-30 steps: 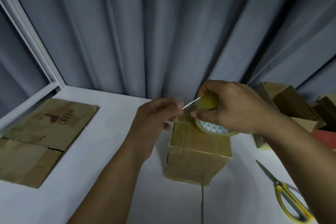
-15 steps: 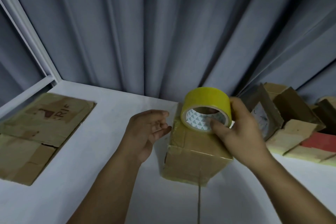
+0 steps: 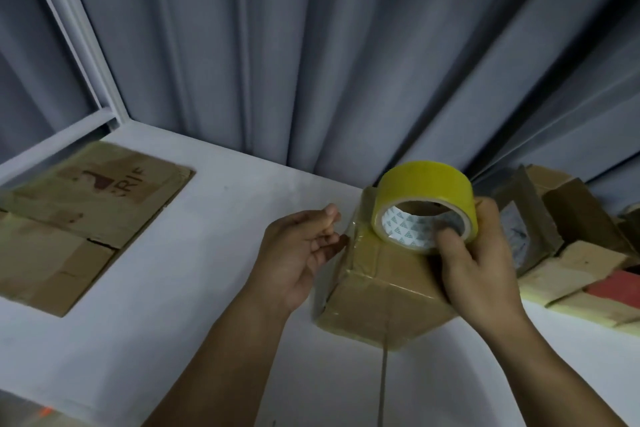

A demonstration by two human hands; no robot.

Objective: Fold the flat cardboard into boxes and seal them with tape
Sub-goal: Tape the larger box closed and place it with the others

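**Yellow tape roll up on the box, right hand has it**

Start with the print: left of the box, well apart from it, a flat brown cardboard sheet [image 3: 86, 218] lies on the white table [image 3: 207, 305]. It carries the dark reddish letters "RIF" next to a smudgy dark mark. Anything before those letters is too faint to read. The roll's white inner core shows a grey triangle pattern, with no words I can make out.

Now the task's thing. The small brown cardboard box [image 3: 377, 291] stands folded on the table, one corner turned toward the viewer. Glossy clear-brown tape is wrinkled across its top and down its sides. The wide roll of yellow tape [image 3: 424, 184] sits tilted at the box's top, its open core facing us.

The right hand [image 3: 481, 270] has the roll, its grip closed on the ring. One digit is pressed inside the core and the others wrap the outer band on the far side.

The left hand [image 3: 294, 253] is just beside the box's left upper edge. Its grip is loose and holds nothing, the fingers [image 3: 329, 239] lightly curled. Whether they touch the tape there, I cannot tell.

Right of the box a heap of opened and flattened cardboard cartons [image 3: 568, 218] crowds the table, a red piece [image 3: 620, 286] among them. Behind the box hang grey pleated curtains [image 3: 346, 62]. A white frame [image 3: 79, 45] slants down far to its left.
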